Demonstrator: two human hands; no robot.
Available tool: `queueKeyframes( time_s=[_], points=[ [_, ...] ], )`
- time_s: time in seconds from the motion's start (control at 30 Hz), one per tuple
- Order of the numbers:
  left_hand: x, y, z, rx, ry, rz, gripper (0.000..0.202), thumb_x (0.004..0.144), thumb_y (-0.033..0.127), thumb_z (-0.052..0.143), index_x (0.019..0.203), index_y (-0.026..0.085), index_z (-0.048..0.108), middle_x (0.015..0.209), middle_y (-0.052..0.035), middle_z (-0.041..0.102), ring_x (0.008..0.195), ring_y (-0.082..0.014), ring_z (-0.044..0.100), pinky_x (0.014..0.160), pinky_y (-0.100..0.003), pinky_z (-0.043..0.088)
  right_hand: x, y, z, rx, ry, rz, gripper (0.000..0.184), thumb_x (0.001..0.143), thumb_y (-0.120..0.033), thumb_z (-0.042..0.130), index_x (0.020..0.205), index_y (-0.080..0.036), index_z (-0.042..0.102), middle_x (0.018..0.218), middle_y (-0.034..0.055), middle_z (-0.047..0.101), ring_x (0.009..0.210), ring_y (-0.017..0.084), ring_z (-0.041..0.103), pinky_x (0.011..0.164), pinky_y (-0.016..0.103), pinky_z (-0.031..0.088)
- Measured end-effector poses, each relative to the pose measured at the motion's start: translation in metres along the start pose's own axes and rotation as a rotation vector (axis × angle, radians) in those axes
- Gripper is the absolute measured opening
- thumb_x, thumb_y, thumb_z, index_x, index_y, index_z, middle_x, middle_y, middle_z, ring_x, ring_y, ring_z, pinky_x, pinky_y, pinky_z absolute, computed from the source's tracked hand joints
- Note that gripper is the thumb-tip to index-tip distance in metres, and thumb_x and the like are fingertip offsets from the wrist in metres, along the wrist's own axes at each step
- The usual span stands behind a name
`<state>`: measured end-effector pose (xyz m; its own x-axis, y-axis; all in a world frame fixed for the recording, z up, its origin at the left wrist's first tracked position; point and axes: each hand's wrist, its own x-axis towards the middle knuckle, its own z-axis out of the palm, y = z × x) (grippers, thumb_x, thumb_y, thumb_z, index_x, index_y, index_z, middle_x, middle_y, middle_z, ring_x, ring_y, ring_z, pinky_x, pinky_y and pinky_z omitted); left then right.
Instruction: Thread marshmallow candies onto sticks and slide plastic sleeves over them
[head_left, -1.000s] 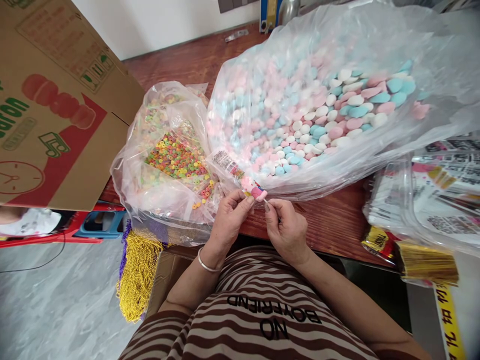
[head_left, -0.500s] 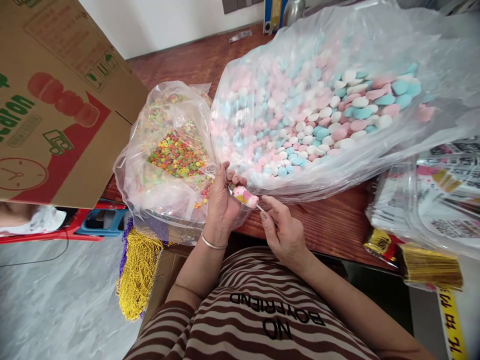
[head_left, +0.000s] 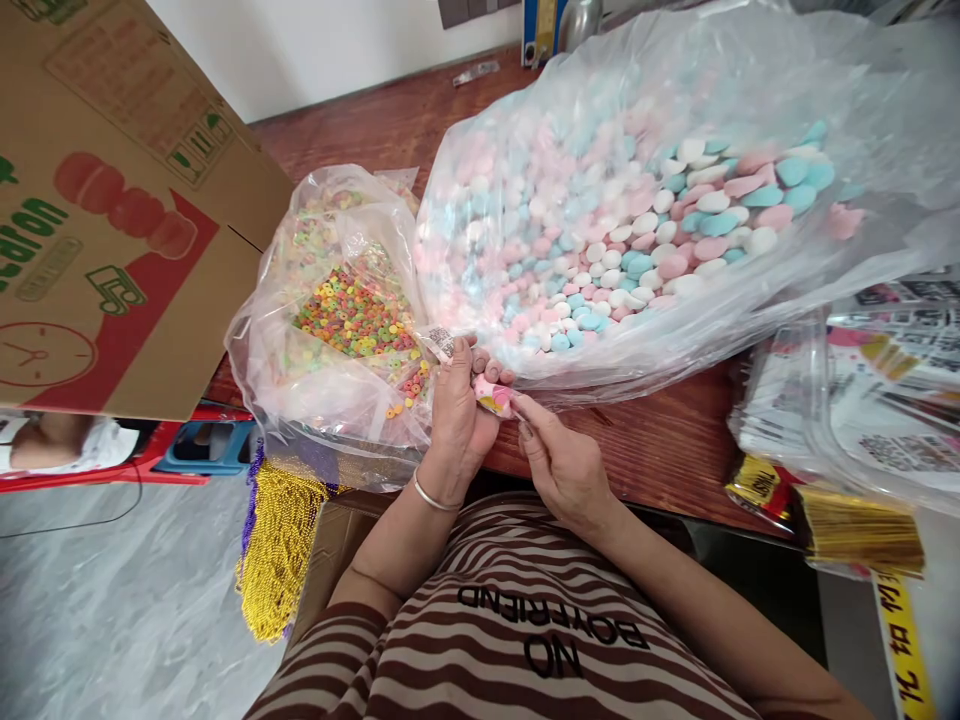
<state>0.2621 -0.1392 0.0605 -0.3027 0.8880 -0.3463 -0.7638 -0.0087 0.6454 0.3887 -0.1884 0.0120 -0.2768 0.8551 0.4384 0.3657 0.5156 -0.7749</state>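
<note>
L hand (head_left: 459, 415) is held over the near table (head_left: 667, 445) edge, fingers curled and pressed round a small packet (head_left: 493, 398) w/ a pink sweet inside. The packet's clear printed end sticks out above the knuckles. R hand (head_left: 568, 468) is set just beside L hand, thumb + forefinger pinched on the packet's near end, the other 3 fingers folded in. Whether a stick is also pinched there can't be told. The packet is thus held between the 2 hands, in front of the striped shirt (head_left: 525, 640). A silver bangle (head_left: 435, 496) is worn on the L wrist. Just behind L hand a ring-sweet bag (head_left: 352, 315) lies open, multi-coloured rings seen inside. Touching it on the R is a big bag (head_left: 675, 210) of pink/blue/white sweets. A cardboard box (head_left: 112, 220) is seen far L. Printed bags (head_left: 892, 380) are stacked at R w/ gold twist ties (head_left: 859, 530) near them. A gold bundle (head_left: 274, 560) hangs below the table edge at L.
</note>
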Motion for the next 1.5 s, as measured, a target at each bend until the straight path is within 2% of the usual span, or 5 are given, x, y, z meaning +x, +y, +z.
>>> queueKeyframes(
  time_s=[0.27, 0.73, 1.07, 1.2, 1.5],
  points=[
    [0.002, 0.008, -0.004, 0.0, -0.155, 0.066, 0.027, 0.094, 0.049, 0.065, 0.097, 0.022, 0.068, 0.068, 0.0057, 0.042, 0.054, -0.0057, 0.042, 0.061, -0.018, 0.048, 0.004, -0.016, -0.01, 0.994, -0.287, 0.719, 0.03, 0.1, -0.05, 0.051, 0.109, -0.021, 0.055, 0.05, -0.0139, 0.043, 0.032, 0.006, 0.028, 0.039, 0.02, 0.034],
    [0.006, 0.004, -0.004, -0.022, 0.027, -0.009, 0.016, 0.099, 0.034, 0.06, 0.094, 0.02, 0.065, 0.07, 0.006, 0.042, 0.057, -0.0046, 0.043, 0.071, -0.018, 0.051, 0.002, 0.0, -0.009, -0.05, -0.052, -0.187, 0.042, 0.102, -0.015, 0.045, 0.142, -0.019, 0.059, 0.107, 0.0105, 0.079, 0.083, 0.018, 0.076, 0.076, 0.028, 0.06],
    [-0.008, -0.014, -0.004, -0.067, -0.063, -0.111, 0.019, 0.09, 0.034, 0.074, 0.095, 0.02, 0.063, 0.07, 0.0071, 0.039, 0.054, -0.0025, 0.041, 0.056, -0.014, 0.044, 0.004, 0.003, 0.002, -0.15, -0.009, -0.169, 0.035, 0.104, -0.018, 0.044, 0.135, -0.016, 0.061, 0.097, 0.0106, 0.079, 0.08, 0.018, 0.076, 0.075, 0.026, 0.06],
    [-0.004, -0.009, -0.008, -0.095, -0.076, -0.135, 0.026, 0.089, 0.044, 0.073, 0.092, 0.021, 0.063, 0.068, 0.0068, 0.034, 0.049, -0.003, 0.031, 0.042, -0.011, 0.032, 0.0, -0.002, 0.002, 0.048, 0.158, 0.081, 0.024, 0.098, -0.036, 0.062, 0.113, -0.017, 0.063, 0.086, 0.008, 0.076, 0.07, 0.018, 0.072, 0.063, 0.026, 0.057],
    [-0.002, -0.006, -0.015, -0.03, -0.162, -0.067, 0.031, 0.083, 0.046, 0.079, 0.101, 0.024, 0.067, 0.072, 0.0053, 0.046, 0.056, -0.0035, 0.045, 0.047, -0.011, 0.042, 0.011, -0.015, -0.013, 1.171, -0.442, 0.791, 0.032, 0.096, -0.049, 0.058, 0.104, -0.019, 0.065, 0.046, -0.0147, 0.034, 0.032, 0.005, 0.018, 0.037, 0.02, 0.03]
  ],
)
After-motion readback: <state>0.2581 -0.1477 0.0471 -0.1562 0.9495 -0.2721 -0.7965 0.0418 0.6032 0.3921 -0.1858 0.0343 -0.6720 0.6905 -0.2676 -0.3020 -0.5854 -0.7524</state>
